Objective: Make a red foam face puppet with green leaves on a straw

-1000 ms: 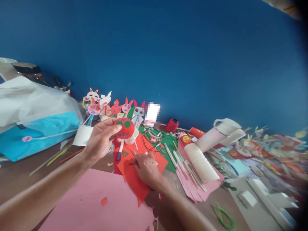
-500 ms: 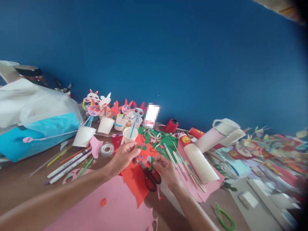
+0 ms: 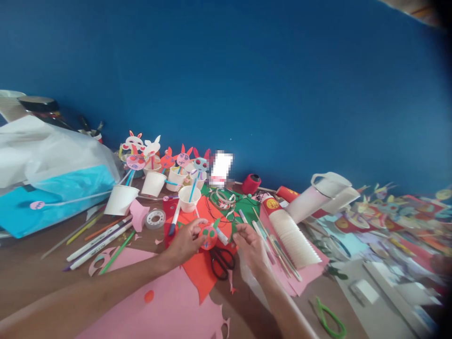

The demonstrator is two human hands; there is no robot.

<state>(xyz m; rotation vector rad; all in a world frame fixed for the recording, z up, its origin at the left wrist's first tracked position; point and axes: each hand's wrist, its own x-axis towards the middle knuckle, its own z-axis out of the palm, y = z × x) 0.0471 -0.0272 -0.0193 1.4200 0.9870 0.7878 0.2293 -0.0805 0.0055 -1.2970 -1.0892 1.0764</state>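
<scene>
My left hand (image 3: 186,239) pinches the edge of a round red paper face (image 3: 208,238) with green eyes and an upright green ear. To its right, my right hand (image 3: 250,241) has its fingertips together by a small dark green piece (image 3: 234,228), apart from the face. A white glue tube (image 3: 221,236) shows between the hands. Black-handled scissors (image 3: 222,262) lie just below, on red paper (image 3: 199,275). Behind my left hand stands a white paper cup (image 3: 189,199) with a blue straw.
Several paper faces on straws stand in white cups (image 3: 120,200) at the back left. Markers (image 3: 100,246), tape (image 3: 155,219) and pink paper (image 3: 162,306) lie left. Stacked cups (image 3: 294,240), a white jug (image 3: 316,195) and green scissors (image 3: 330,320) are right.
My right hand has moved up and away from the red face. The green ear now stands up on the face's top. My left hand still holds the face, slightly lower.
</scene>
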